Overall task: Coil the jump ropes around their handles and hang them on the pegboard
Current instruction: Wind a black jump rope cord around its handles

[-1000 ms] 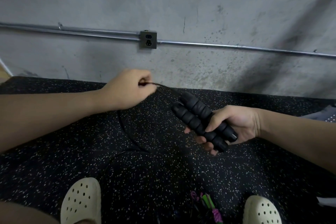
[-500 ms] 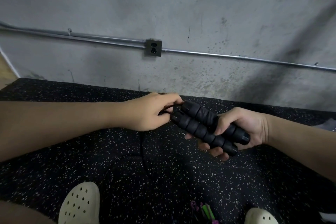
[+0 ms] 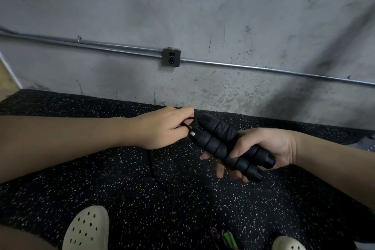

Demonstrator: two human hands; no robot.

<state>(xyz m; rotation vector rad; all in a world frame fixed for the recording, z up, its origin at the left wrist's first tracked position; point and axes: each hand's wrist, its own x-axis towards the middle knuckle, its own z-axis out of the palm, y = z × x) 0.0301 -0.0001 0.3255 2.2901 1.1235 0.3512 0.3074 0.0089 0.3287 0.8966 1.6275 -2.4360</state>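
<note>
Now right hand [image 3: 263, 148] grips handles [image 3: 221, 144]; left hand [image 3: 162, 128] pinches rope [image 3: 47, 127].

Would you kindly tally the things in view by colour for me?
Black: 3, two foam handles and the rope
Cream: 2, the clogs
Grey metal: 1, the outlet box
Green and purple: 1, a bundle, unclear what
Total: 7

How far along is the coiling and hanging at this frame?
Done: both black handles are gathered side by side in the right hand. In hand: the left hand pinches the rope by the handle ends. Left: no wraps show, rope trails on the floor; no pegboard in view.
</note>
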